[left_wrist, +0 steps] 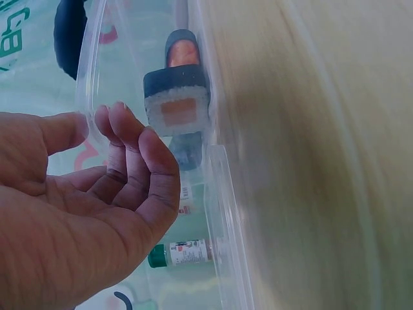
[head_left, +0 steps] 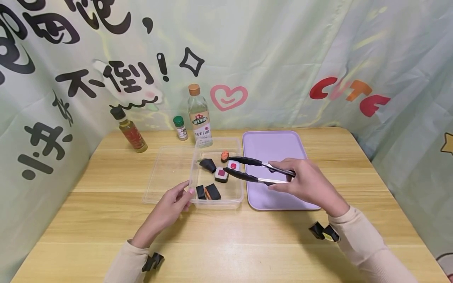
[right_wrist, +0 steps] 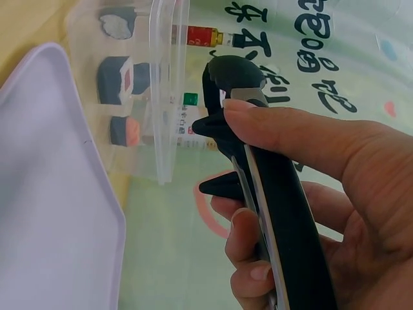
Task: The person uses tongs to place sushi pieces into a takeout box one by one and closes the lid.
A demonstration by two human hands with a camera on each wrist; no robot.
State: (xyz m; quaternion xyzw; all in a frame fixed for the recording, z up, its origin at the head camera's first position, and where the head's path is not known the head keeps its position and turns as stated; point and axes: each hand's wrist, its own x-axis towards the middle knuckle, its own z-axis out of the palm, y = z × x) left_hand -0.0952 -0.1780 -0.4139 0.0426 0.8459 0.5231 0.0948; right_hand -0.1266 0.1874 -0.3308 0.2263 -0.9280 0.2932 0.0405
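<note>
My left hand grips the near-left rim of a clear plastic container, thumb and fingers at its wall. In my right hand is a pair of black-tipped tongs, reaching over the container's right side. Between the tongs' arms appears a white toy sushi piece with a red centre; how firmly it is held cannot be told. Inside the container lie a square sushi roll, a dark cone-shaped hand roll, an orange-topped piece and a black-wrapped piece with an orange filling.
A lilac tray lies right of the container. A clear lid is on the left. Behind stand an oil bottle, a green-capped shaker and a tall vinegar bottle. A printed curtain hangs around the wooden table.
</note>
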